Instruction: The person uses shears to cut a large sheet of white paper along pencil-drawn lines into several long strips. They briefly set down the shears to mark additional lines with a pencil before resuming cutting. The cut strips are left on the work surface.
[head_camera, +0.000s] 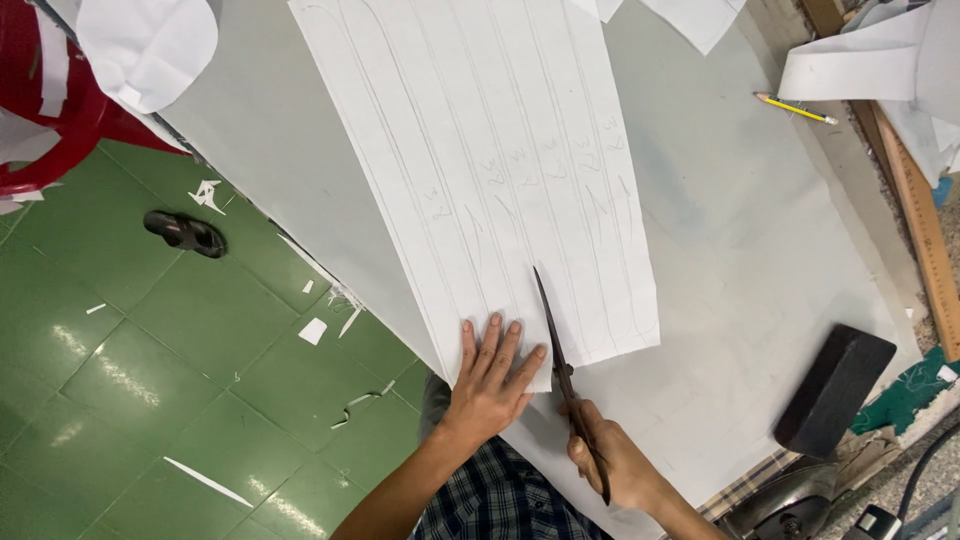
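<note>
Left hand lies flat, fingers spread, pressing the pencil-lined paper sheet on the counter; right hand grips scissors, blades cutting just beside it.

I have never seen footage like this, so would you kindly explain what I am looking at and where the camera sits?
There is no machine here: one camera sits on a person's head and looks down at their own two bare hands. The left hand lies flat on a long white paper sheet marked with pencil lines, holding it down on the grey table. The right hand holds dark scissors, blades entering the sheet's near edge. Also on the table are a yellow pencil and a dark block. Below, paper scraps and a sandal lie on the green tiled floor.
</note>
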